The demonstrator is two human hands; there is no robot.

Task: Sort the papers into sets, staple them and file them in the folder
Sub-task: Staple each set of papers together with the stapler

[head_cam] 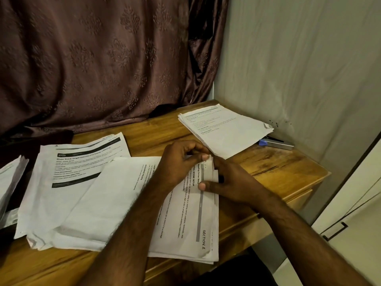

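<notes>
A stack of printed sheets headed "SECTION 1" (127, 203) lies turned sideways in front of me on the wooden table (278, 164). My left hand (181, 159) pinches the top corner of this stack between thumb and fingers. My right hand (231, 182) holds the same edge, thumb on top. A second stack with a dark header (68, 168) lies to the left, partly under the first. A third stack (222, 129) rests at the far right. A stapler with a blue end (276, 143) lies beside that third stack, by the wall.
More papers (10, 180) hang over the table's left edge. A brown patterned curtain (99, 62) drapes onto the table at the back. A white wall (299, 69) closes the right side, with a white cabinet (350, 213) below right.
</notes>
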